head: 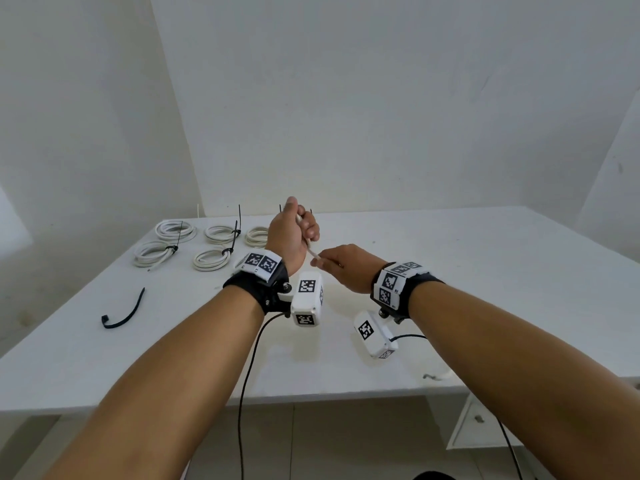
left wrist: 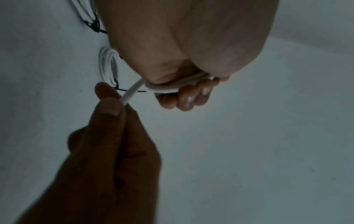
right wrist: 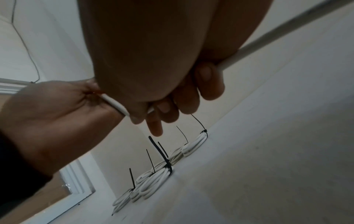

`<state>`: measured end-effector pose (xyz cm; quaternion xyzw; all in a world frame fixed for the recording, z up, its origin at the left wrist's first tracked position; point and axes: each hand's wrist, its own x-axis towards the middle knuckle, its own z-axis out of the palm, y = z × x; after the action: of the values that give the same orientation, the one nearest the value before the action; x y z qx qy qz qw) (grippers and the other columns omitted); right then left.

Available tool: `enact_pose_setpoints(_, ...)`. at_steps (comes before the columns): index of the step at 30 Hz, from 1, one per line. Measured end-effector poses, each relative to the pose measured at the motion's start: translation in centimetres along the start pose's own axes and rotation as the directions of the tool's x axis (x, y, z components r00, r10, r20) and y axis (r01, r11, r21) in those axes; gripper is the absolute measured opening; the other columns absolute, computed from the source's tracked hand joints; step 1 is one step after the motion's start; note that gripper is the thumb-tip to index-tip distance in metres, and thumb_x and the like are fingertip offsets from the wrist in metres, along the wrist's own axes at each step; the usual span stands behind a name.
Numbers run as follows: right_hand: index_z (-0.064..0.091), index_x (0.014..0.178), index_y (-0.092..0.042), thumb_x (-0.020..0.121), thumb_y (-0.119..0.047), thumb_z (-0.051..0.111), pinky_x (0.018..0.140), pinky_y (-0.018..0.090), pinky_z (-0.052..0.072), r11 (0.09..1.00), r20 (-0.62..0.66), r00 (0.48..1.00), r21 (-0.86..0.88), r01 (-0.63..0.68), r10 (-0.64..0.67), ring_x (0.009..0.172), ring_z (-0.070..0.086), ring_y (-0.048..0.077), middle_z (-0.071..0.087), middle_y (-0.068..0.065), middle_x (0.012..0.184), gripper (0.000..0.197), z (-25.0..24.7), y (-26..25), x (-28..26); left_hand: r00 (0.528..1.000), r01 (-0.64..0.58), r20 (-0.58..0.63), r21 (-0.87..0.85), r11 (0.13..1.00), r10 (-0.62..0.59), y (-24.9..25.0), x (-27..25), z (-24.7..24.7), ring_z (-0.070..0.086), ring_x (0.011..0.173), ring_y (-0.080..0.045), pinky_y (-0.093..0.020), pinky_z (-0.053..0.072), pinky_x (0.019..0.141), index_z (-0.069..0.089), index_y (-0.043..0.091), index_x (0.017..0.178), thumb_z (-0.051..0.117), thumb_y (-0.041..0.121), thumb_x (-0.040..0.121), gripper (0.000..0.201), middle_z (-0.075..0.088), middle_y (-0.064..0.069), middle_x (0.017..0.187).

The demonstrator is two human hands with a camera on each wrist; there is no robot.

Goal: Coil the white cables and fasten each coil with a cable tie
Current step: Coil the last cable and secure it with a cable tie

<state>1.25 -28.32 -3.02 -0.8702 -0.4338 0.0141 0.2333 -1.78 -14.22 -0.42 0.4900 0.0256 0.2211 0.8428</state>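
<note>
My left hand is raised above the white table, and its fingers curl round a few turns of white cable. A short straight run of that cable leads down to my right hand, which pinches it between thumb and forefinger. In the right wrist view the cable passes through my right hand and out to the upper right. A loose cable end lies near the table's front edge.
Several tied white coils with black cable ties sticking up lie at the table's back left, also shown in the right wrist view. One loose black cable tie lies at the left. A wall stands close behind the table.
</note>
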Motion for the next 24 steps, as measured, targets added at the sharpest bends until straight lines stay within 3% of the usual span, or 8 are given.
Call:
enact_pose_setpoints(3, 0.061, 0.089, -0.01, 0.104, -0.036, 0.042, 0.059, 0.03, 0.04, 0.999, -0.01, 1.0, -0.051, 0.008, -0.008, 0.056, 0.048, 0.013, 0.055, -0.002, 0.065, 0.036, -0.5, 0.1, 0.1, 0.992, -0.128, 0.061, 0.4, 0.907, 0.113, -1.1, 0.5, 0.1, 0.038, 0.045, -0.015, -0.03, 0.034, 0.053, 0.038, 0.014, 0.078, 0.034, 0.032, 0.101, 0.03, 0.038, 0.007, 0.05)
enact_pose_setpoints(5, 0.063, 0.094, -0.014, 0.104, -0.035, 0.043, 0.061, 0.028, 0.04, 0.996, 0.008, 1.0, -0.084, 0.007, -0.006, 0.056, 0.047, 0.008, 0.054, -0.006, 0.067, 0.031, -0.8, 0.3, -0.2, 0.981, -0.193, 0.107, 0.575, 0.795, 0.161, -1.7, 0.5, 0.0, 0.04, 0.046, -0.013, -0.027, 0.037, 0.052, 0.037, 0.009, 0.081, 0.034, 0.035, 0.103, 0.034, 0.039, 0.006, 0.052)
enact_pose_setpoints(8, 0.068, 0.113, -0.014, 0.104, -0.033, 0.045, 0.066, 0.026, 0.039, 0.993, 0.039, 0.999, -0.119, 0.01, -0.006, 0.061, 0.046, 0.001, 0.055, -0.007, 0.076, 0.031, -1.2, 0.5, -0.8, 0.973, -0.207, 0.089, 0.739, 0.641, 0.212, -2.0, 0.9, -1.0, 0.044, 0.045, -0.01, -0.026, 0.039, 0.054, 0.041, 0.006, 0.075, 0.034, 0.037, 0.105, 0.043, 0.043, 0.005, 0.052)
enact_pose_setpoints(10, 0.069, 0.115, -0.014, 0.103, -0.032, 0.048, 0.068, 0.025, 0.038, 0.994, 0.041, 0.999, -0.11, 0.015, -0.01, 0.063, 0.047, 0.001, 0.055, -0.008, 0.078, 0.03, -1.5, 0.5, -1.0, 0.973, -0.19, 0.089, 0.834, 0.518, 0.214, -2.2, 1.1, -1.8, 0.051, 0.054, -0.016, -0.031, 0.043, 0.061, 0.045, 0.011, 0.067, 0.034, 0.041, 0.104, 0.049, 0.05, 0.002, 0.057)
enact_pose_setpoints(16, 0.075, 0.09, -0.012, 0.092, -0.023, 0.062, 0.041, 0.02, 0.039, 0.961, 0.041, 0.986, 0.221, -0.167, 0.162, 0.041, 0.041, 0.012, 0.054, 0.003, 0.066, 0.018, -2.9, 0.9, -1.3, 0.985, -0.169, 0.16, 0.971, 0.17, 0.065, -2.8, 0.7, -3.0, 0.044, 0.062, -0.02, -0.033, 0.033, 0.065, 0.038, 0.015, 0.072, 0.034, 0.036, 0.105, 0.04, 0.045, -0.003, 0.069)
enact_pose_setpoints(20, 0.075, 0.091, -0.011, 0.091, -0.027, 0.067, 0.056, 0.021, 0.041, 0.991, 0.035, 0.993, 0.073, -0.114, 0.111, 0.058, 0.049, 0.012, 0.058, -0.001, 0.066, 0.018, -3.9, 1.0, -1.2, 0.993, -0.104, 0.112, 0.985, 0.139, -0.045, -3.1, 0.9, -4.8, 0.056, 0.082, -0.031, -0.037, 0.044, 0.078, 0.046, 0.01, 0.081, 0.032, 0.037, 0.104, 0.038, 0.056, -0.013, 0.085)
enact_pose_setpoints(22, 0.075, 0.093, -0.014, 0.092, -0.029, 0.066, 0.069, 0.028, 0.046, 0.995, 0.001, 0.998, 0.078, -0.059, 0.059, 0.072, 0.056, 0.017, 0.066, 0.003, 0.08, 0.018, -4.2, 0.8, -1.1, 0.988, -0.071, 0.09, 0.986, 0.15, -0.127, -2.7, 0.4, -4.2, 0.058, 0.074, -0.028, -0.035, 0.047, 0.076, 0.048, 0.009, 0.083, 0.031, 0.035, 0.105, 0.038, 0.058, -0.012, 0.082)
enact_pose_setpoints(24, 0.074, 0.094, -0.016, 0.092, -0.029, 0.066, 0.071, 0.027, 0.046, 0.995, -0.055, 0.998, 0.095, -0.016, 0.021, 0.076, 0.058, 0.013, 0.068, 0.001, 0.084, 0.015, -4.6, 0.6, -1.1, 0.969, -0.048, 0.081, 0.988, 0.146, -0.231, -2.1, 0.0, -3.5, 0.059, 0.061, -0.022, -0.032, 0.047, 0.071, 0.051, 0.007, 0.081, 0.028, 0.035, 0.105, 0.042, 0.061, -0.009, 0.07)
